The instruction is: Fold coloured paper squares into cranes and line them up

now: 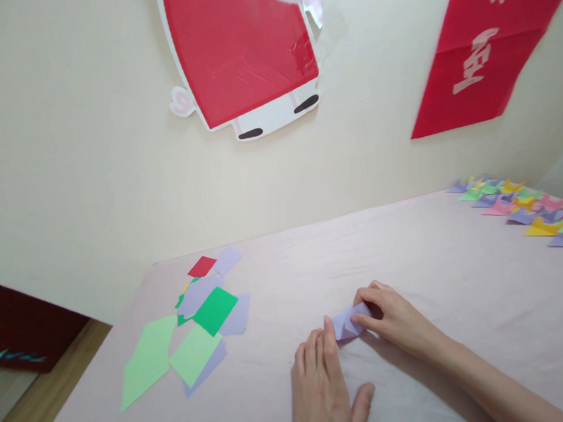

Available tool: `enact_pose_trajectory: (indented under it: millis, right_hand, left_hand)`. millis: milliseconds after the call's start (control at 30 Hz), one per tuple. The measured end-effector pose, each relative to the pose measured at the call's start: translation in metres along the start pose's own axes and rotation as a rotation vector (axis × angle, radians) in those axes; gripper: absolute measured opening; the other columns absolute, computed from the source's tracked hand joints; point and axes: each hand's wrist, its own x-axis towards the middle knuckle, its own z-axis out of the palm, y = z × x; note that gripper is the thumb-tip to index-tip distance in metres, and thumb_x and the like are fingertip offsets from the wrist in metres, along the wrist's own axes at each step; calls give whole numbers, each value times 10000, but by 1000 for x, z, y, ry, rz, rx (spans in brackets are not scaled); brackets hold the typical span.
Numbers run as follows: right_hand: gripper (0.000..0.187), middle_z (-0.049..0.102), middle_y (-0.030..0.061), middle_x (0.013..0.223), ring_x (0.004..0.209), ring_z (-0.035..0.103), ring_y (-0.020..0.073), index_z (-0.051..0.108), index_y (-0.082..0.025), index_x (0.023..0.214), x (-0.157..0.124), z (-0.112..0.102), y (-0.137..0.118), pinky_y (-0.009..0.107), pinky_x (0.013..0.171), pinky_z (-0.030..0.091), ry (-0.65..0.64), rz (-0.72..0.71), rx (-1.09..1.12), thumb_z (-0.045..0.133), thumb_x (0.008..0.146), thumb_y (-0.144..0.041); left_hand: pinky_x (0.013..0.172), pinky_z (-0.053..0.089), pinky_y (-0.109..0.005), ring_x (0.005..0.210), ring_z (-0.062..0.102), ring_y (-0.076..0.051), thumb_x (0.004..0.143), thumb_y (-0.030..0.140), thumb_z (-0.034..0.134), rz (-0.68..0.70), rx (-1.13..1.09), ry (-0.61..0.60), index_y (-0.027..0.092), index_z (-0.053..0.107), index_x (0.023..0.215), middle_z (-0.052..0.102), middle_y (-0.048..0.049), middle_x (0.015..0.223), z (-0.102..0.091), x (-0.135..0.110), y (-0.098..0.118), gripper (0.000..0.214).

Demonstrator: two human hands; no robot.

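A small folded lilac paper piece (346,321) lies on the pale pink tabletop (417,257) in front of me. My left hand (323,391) lies flat with fingers stretched out, its fingertips pressing the paper's near left edge. My right hand (396,320) comes in from the right and pinches the paper's right side between thumb and fingers.
Loose flat paper squares (193,328) in green, lilac and red are scattered at the left of the table. Several folded coloured paper figures (533,211) sit in a row at the far right. A cream wall with red posters (244,47) stands behind.
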Motion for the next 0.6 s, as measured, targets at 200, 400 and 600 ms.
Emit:
enact_pose_trajectory:
  millis: [200, 400, 600]
  right_hand:
    - [158, 611, 20, 707, 773, 537, 215, 571, -207, 679, 3, 6, -4, 333, 718, 382, 29, -17, -68, 541, 825, -258]
    - [164, 604, 21, 708, 759, 539, 211, 601, -207, 709, 4, 10, 2, 337, 727, 389, 46, -23, -60, 524, 835, -280]
    - [185, 579, 25, 719, 754, 544, 211, 652, -203, 780, 4, 14, 7, 337, 736, 390, 61, -7, -72, 516, 856, -302]
  left_hand:
    - [1061, 374, -449, 1446, 214, -329, 858, 556, 605, 142, 134, 12, 221, 306, 1514, 262, -84, 1593, -6, 5, 6, 795]
    - [1046, 369, -436, 1422, 306, -272, 920, 694, 318, 255, 160, -61, 112, 417, 1448, 343, -94, 1553, 2, 6, 5, 792]
    - [1045, 358, -443, 1399, 362, -259, 940, 678, 280, 224, 119, -124, 117, 388, 1464, 331, -86, 1549, 3, 5, 3, 775]
